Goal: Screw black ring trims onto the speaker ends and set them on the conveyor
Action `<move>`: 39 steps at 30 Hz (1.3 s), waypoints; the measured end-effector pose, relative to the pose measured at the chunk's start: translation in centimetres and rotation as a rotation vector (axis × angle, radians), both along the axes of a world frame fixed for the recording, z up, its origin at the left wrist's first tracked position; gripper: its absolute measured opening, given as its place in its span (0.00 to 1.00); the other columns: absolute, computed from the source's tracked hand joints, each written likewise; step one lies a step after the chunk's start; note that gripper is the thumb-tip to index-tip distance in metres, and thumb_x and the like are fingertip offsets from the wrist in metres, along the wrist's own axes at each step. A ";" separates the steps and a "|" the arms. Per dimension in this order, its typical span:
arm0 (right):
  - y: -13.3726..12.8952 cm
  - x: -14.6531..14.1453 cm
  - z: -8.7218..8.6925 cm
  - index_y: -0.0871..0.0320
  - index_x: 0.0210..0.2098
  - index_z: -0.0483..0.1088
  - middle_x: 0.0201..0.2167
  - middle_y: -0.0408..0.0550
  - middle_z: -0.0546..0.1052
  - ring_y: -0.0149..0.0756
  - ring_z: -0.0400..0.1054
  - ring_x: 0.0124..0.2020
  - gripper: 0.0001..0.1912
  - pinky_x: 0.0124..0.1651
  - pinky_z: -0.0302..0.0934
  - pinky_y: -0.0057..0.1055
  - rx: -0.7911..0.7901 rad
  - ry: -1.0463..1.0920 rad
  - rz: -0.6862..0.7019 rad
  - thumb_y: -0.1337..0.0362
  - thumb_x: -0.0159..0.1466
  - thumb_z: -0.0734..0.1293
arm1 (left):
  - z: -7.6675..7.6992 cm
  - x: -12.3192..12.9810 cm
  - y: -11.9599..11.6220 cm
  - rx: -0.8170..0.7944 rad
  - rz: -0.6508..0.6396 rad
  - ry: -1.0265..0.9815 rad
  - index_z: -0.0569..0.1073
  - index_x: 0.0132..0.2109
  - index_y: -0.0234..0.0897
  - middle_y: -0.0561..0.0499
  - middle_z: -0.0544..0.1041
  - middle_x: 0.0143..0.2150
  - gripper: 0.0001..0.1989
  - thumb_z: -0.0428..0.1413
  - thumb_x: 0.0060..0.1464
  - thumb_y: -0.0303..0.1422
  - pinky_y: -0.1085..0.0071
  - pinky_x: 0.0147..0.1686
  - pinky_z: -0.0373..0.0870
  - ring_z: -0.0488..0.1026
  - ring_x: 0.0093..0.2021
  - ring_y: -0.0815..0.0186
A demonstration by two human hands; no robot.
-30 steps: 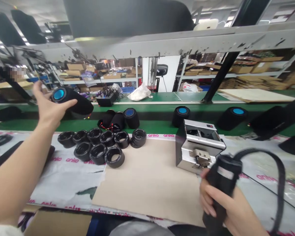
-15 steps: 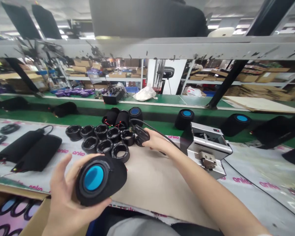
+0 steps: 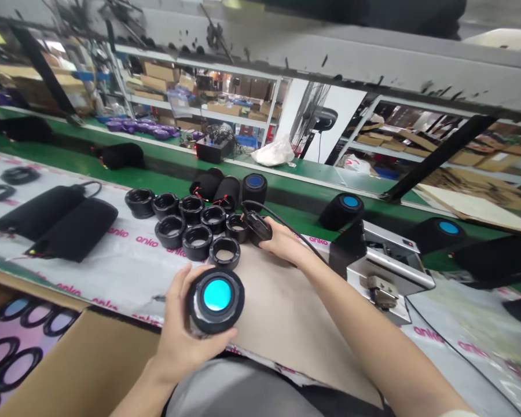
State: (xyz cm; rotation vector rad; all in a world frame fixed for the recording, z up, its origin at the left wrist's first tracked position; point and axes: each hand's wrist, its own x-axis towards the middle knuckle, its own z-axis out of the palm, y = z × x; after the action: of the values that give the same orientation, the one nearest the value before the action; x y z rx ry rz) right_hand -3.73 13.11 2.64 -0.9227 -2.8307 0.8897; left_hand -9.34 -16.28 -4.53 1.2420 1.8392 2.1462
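Note:
My left hand (image 3: 180, 339) is closed around a black cylindrical speaker (image 3: 237, 307) near the front edge of the table. Its round end, with a shiny blue disc, faces up toward me. Over the cardboard sheet (image 3: 282, 295), my right hand (image 3: 284, 240) grips a black corded hand tool (image 3: 259, 227) whose cable arcs back to the right. That tool sits beside several black plastic rings (image 3: 197, 253) standing in rows; whether it touches the closest one I cannot tell. Its working tip is hard to make out.
A silver machine (image 3: 393, 249) stands right of my right arm. Black fabric-covered cylinders (image 3: 80, 229) lie at left. More blue-ended speakers (image 3: 342, 214) rest on the green belt behind. An open carton (image 3: 82, 359) with ring-shaped parts is at lower left. A grey beam (image 3: 308, 52) spans above.
The speaker in my left hand has moved right and turned, so its blue end faces more upward. My right hand keeps the corded tool beside the rings. The head view has tilted.

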 end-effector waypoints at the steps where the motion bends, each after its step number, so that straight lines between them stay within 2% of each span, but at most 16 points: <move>1: -0.1 -0.1 0.1 0.60 0.63 0.70 0.52 0.52 0.77 0.39 0.76 0.47 0.22 0.50 0.77 0.39 0.007 0.004 -0.010 0.56 0.76 0.72 | 0.0 0.1 0.6 0.003 -0.027 -0.009 0.55 0.78 0.53 0.41 0.74 0.68 0.57 0.76 0.49 0.31 0.50 0.66 0.76 0.77 0.67 0.47; 5: -0.6 0.0 0.5 0.60 0.64 0.70 0.54 0.53 0.76 0.41 0.75 0.49 0.23 0.54 0.77 0.43 0.034 0.023 -0.036 0.56 0.75 0.73 | 0.3 0.5 2.0 -0.068 -0.181 -0.104 0.54 0.78 0.54 0.41 0.71 0.71 0.57 0.76 0.49 0.36 0.47 0.69 0.72 0.74 0.70 0.44; 9: -1.0 0.3 0.9 0.60 0.63 0.71 0.54 0.53 0.76 0.42 0.75 0.51 0.22 0.57 0.75 0.45 0.052 0.055 -0.077 0.57 0.74 0.73 | 0.9 0.2 1.6 -0.150 -0.297 -0.157 0.53 0.78 0.54 0.39 0.67 0.75 0.57 0.74 0.49 0.32 0.45 0.72 0.69 0.70 0.74 0.41; 12: -1.0 0.3 0.6 0.60 0.62 0.71 0.52 0.52 0.77 0.41 0.75 0.49 0.21 0.56 0.75 0.44 0.046 0.097 -0.125 0.56 0.75 0.73 | 1.3 -0.4 1.0 -0.224 -0.344 -0.155 0.54 0.78 0.52 0.39 0.65 0.78 0.55 0.72 0.50 0.29 0.43 0.74 0.67 0.66 0.77 0.40; 16: -0.9 0.0 0.3 0.61 0.59 0.72 0.47 0.50 0.77 0.40 0.75 0.46 0.19 0.54 0.75 0.43 0.002 0.182 -0.160 0.59 0.72 0.74 | 1.6 -1.3 0.6 -0.331 -0.386 -0.157 0.58 0.78 0.50 0.40 0.64 0.79 0.53 0.73 0.50 0.31 0.42 0.76 0.64 0.62 0.79 0.38; 19: -1.0 0.7 1.4 0.58 0.56 0.71 0.44 0.47 0.79 0.41 0.75 0.45 0.21 0.55 0.72 0.42 -0.035 0.306 -0.213 0.66 0.66 0.75 | 1.6 -1.8 0.6 -0.352 -0.391 -0.174 0.62 0.77 0.47 0.38 0.66 0.78 0.52 0.75 0.48 0.34 0.43 0.76 0.65 0.63 0.78 0.37; 22: -2.0 3.2 3.8 0.55 0.52 0.69 0.44 0.44 0.81 0.40 0.77 0.44 0.21 0.53 0.72 0.37 -0.110 0.474 -0.238 0.67 0.62 0.75 | 1.4 -1.4 1.0 -0.309 -0.360 -0.179 0.64 0.76 0.45 0.38 0.68 0.77 0.52 0.76 0.48 0.35 0.44 0.75 0.66 0.65 0.77 0.37; 26: -4.7 9.0 6.8 0.55 0.48 0.68 0.43 0.45 0.81 0.36 0.77 0.31 0.23 0.40 0.75 0.34 -0.285 0.613 -0.197 0.56 0.60 0.79 | 0.7 0.9 3.2 -0.242 -0.278 -0.178 0.64 0.75 0.45 0.38 0.69 0.75 0.52 0.77 0.47 0.37 0.43 0.75 0.66 0.65 0.77 0.37; 28: -6.2 12.0 7.2 0.54 0.47 0.69 0.42 0.46 0.81 0.36 0.76 0.30 0.25 0.34 0.73 0.32 -0.417 0.638 -0.185 0.55 0.59 0.81 | 0.3 2.6 4.6 -0.221 -0.173 -0.163 0.62 0.75 0.46 0.39 0.68 0.75 0.52 0.77 0.48 0.39 0.41 0.76 0.63 0.64 0.77 0.37; 29: -6.8 13.3 7.0 0.54 0.47 0.69 0.42 0.47 0.81 0.38 0.77 0.32 0.25 0.34 0.73 0.32 -0.461 0.629 -0.188 0.55 0.59 0.82 | 0.2 3.4 5.3 -0.210 -0.123 -0.145 0.61 0.76 0.48 0.39 0.66 0.76 0.53 0.77 0.48 0.40 0.40 0.77 0.61 0.64 0.77 0.38; 31: -7.7 15.5 6.2 0.53 0.46 0.70 0.44 0.49 0.81 0.43 0.79 0.41 0.23 0.41 0.76 0.35 -0.501 0.583 -0.203 0.56 0.60 0.82 | 0.1 4.9 6.2 -0.184 -0.085 -0.096 0.58 0.77 0.49 0.38 0.63 0.77 0.54 0.76 0.50 0.40 0.39 0.77 0.60 0.61 0.78 0.38; 32: -8.1 16.3 5.7 0.52 0.47 0.70 0.46 0.50 0.81 0.45 0.79 0.45 0.22 0.47 0.77 0.38 -0.502 0.553 -0.203 0.56 0.62 0.81 | 0.1 5.3 6.4 -0.176 -0.114 -0.076 0.56 0.78 0.49 0.37 0.60 0.78 0.54 0.75 0.52 0.41 0.39 0.77 0.58 0.59 0.79 0.38; 34: -8.6 17.6 4.6 0.50 0.49 0.71 0.48 0.49 0.81 0.47 0.78 0.50 0.20 0.54 0.76 0.43 -0.498 0.513 -0.203 0.55 0.64 0.80 | 0.4 5.7 6.2 -0.185 -0.254 -0.068 0.49 0.81 0.49 0.38 0.52 0.82 0.53 0.70 0.59 0.41 0.40 0.80 0.53 0.52 0.82 0.39; 37: -9.1 18.8 3.7 0.49 0.48 0.74 0.48 0.47 0.81 0.43 0.77 0.46 0.16 0.50 0.74 0.40 -0.478 0.540 -0.226 0.55 0.66 0.79 | 1.0 5.5 5.2 -0.236 -0.448 -0.112 0.40 0.83 0.52 0.47 0.43 0.86 0.43 0.56 0.72 0.41 0.44 0.83 0.45 0.42 0.85 0.46; 39: -9.4 19.4 3.7 0.50 0.44 0.76 0.46 0.47 0.81 0.41 0.76 0.44 0.12 0.48 0.72 0.37 -0.473 0.587 -0.265 0.57 0.65 0.79 | 1.1 5.1 4.5 -0.286 -0.477 -0.158 0.44 0.83 0.54 0.52 0.44 0.87 0.37 0.50 0.76 0.40 0.48 0.83 0.46 0.42 0.86 0.50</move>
State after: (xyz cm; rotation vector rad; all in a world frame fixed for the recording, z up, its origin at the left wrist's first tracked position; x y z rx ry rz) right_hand 15.63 3.75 6.35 -0.8548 -1.9937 1.5179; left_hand -4.21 -11.79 -3.39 1.2462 1.5242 1.6170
